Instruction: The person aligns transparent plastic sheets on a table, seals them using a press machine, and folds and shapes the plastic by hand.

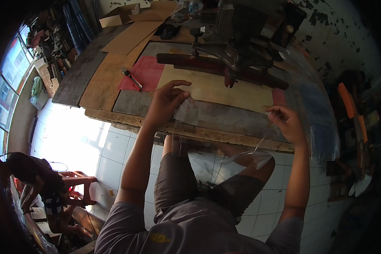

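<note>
A clear plastic sheet (224, 122) hangs between my two hands over the table's front edge. Its left corner is pinched in my left hand (170, 101), thumb and index finger close together. My right hand (285, 120) has its fingers closed on the sheet's right side. Beyond the sheet, a pale yellow board (228, 91) lies under the dark bar of a machine (211, 67). Red pieces (147, 72) show at the board's left and right ends. A cutter knife (131, 79) rests on the left red piece.
Cardboard sheets (125, 40) lie at the table's back left. Stacked clear plastic (321, 122) is at the right end. The wooden table edge (190, 130) runs above my knees. At lower left another person (40, 182) sits near a red stool (82, 182).
</note>
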Tool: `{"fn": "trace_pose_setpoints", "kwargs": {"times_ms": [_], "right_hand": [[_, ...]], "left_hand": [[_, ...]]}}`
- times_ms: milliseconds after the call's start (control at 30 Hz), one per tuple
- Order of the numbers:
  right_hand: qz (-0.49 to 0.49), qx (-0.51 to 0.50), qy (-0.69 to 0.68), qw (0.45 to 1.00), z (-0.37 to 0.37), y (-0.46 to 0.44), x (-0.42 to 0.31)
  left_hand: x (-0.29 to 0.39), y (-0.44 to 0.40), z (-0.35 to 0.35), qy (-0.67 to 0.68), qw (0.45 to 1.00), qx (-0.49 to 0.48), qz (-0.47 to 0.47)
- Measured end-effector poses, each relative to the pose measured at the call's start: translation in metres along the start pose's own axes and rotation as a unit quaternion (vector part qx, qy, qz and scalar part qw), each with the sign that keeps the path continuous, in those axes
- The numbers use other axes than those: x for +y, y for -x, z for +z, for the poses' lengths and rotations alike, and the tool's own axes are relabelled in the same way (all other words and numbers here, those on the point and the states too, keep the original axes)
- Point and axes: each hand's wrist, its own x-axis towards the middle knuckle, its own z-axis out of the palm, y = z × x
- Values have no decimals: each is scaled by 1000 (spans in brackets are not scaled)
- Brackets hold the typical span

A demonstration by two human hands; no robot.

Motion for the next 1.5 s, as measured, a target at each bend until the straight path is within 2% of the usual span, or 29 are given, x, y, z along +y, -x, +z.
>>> {"fn": "trace_pose_setpoints", "kwargs": {"times_ms": [167,367,567,800,1033,1500], "right_hand": [[72,-48,19,996,6,-5,0],[65,-50,10,997,1,-4,-4],[58,-46,-57,996,-7,0,-15],[73,-30,-80,994,-10,3,-32],[74,2,-95,993,-9,2,-11],[70,61,-73,993,-7,-3,4]], "left_hand": [[2,1,2,31,999,-3,7],[-6,-1,-1,60,998,-15,7],[-6,-1,-2,67,998,-20,5],[-7,-2,-3,82,996,-20,17],[3,3,-1,49,999,-15,16],[4,4,0,67,997,-44,0]]}}
